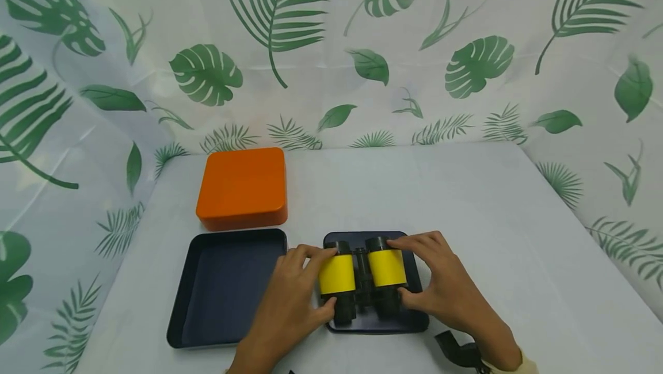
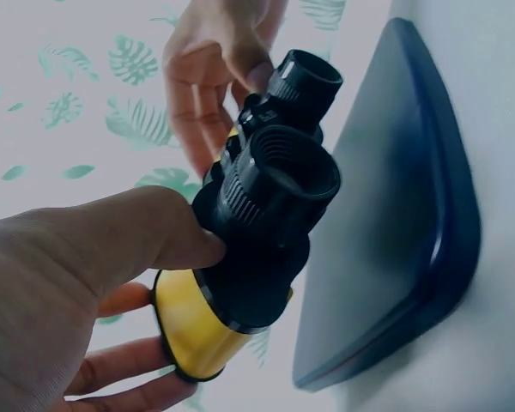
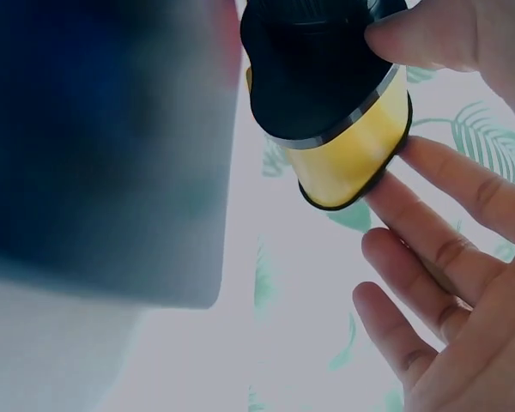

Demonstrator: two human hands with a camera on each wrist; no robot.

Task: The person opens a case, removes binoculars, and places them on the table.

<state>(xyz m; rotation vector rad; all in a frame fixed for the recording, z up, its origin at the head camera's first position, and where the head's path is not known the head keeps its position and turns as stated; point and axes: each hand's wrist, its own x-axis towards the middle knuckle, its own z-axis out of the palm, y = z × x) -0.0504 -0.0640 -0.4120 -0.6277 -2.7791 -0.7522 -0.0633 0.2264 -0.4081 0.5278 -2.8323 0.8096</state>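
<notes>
Black-and-yellow binoculars are held between my two hands, over a dark blue, round-cornered tray-like piece. My left hand pinches the left barrel between thumb and fingers. On the other barrel, my right hand has its thumb near the eyepiece end and its fingertips at the far end. The left wrist view shows the eyepieces and a gap between the binoculars and the dark piece. In the right wrist view, the thumb and some fingertips touch the yellow-banded barrel.
To the left lies an open, shallow dark blue tray. Behind it sits an orange box-shaped piece. The white table meets leaf-patterned cloth walls at the back and sides. A black strap-like device is near my right wrist.
</notes>
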